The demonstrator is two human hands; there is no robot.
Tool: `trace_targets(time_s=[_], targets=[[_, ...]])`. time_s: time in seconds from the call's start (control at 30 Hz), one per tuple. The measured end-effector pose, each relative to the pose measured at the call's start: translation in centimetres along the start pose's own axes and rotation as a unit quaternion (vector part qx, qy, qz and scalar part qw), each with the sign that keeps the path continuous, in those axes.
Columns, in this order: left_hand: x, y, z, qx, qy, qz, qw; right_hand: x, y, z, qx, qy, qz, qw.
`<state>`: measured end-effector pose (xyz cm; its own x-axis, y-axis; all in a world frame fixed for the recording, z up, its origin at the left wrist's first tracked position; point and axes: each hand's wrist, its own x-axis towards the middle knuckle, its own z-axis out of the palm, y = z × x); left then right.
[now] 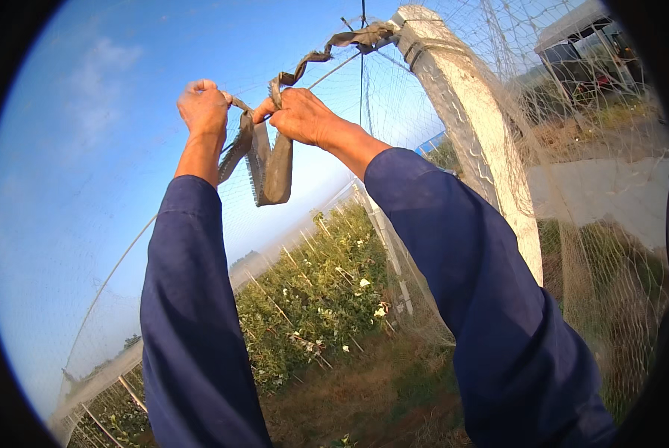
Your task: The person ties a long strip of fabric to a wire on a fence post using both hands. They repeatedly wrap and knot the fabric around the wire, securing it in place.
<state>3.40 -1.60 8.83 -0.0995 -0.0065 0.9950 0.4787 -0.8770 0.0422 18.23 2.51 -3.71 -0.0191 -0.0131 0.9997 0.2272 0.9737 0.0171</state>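
Note:
Both my arms reach up against the sky in dark blue sleeves. My left hand [204, 111] is closed on one stretch of a frayed grey-brown cloth strip [278, 171]. A little to the right, my right hand [301, 116] grips the same strip between thumb and fingers. Between and below the hands the strip hangs in folded loops. From my right hand it runs twisted up to the top of a pale concrete post [468, 112], around a thin cable there. Part of the strip behind my fingers is hidden.
Fine netting [578, 269] drapes over the post and down the right side. Staked leafy plants [317, 285] with white patches grow below, beside a dry grass path [356, 386]. A thinner post [387, 241] stands beyond. A roofed structure [575, 33] is at upper right.

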Motion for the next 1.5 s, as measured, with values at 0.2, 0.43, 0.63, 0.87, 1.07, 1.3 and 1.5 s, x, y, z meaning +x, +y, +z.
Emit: trace_targets(time_s=[0.2,0.43,0.63,0.87,1.07,1.3,1.5], targets=[[3.0,2.3,-4.7,-0.068,0.112,-0.005,0.991,0.8,0.6,0.0,0.053,0.010,0.048,0.997],[-2.7,5.2,-1.7,-0.106,-0.155,-0.160,0.969,1.3,1.7,0.6,0.042,0.017,0.021,0.999],[-2.7,3.9,-3.5,0.087,-0.228,-0.161,0.956,1.2,0.9,0.4,0.053,-0.001,0.036,0.998],[-2.4,1.2,-4.6,0.269,-0.270,-0.133,0.915,1.5,1.0,0.2,0.048,0.018,0.032,0.998],[-1.4,-0.3,-4.3,0.526,-0.141,0.132,0.828,1.0,0.7,0.5,0.090,0.042,0.049,0.994],[2.7,4.5,-10.5,0.553,0.008,0.253,0.794,1.6,-0.4,0.2,0.096,0.067,0.057,0.991],[6.7,5.8,-19.2,0.656,0.069,0.313,0.684,1.3,0.9,0.1,0.011,0.023,0.085,0.996]])
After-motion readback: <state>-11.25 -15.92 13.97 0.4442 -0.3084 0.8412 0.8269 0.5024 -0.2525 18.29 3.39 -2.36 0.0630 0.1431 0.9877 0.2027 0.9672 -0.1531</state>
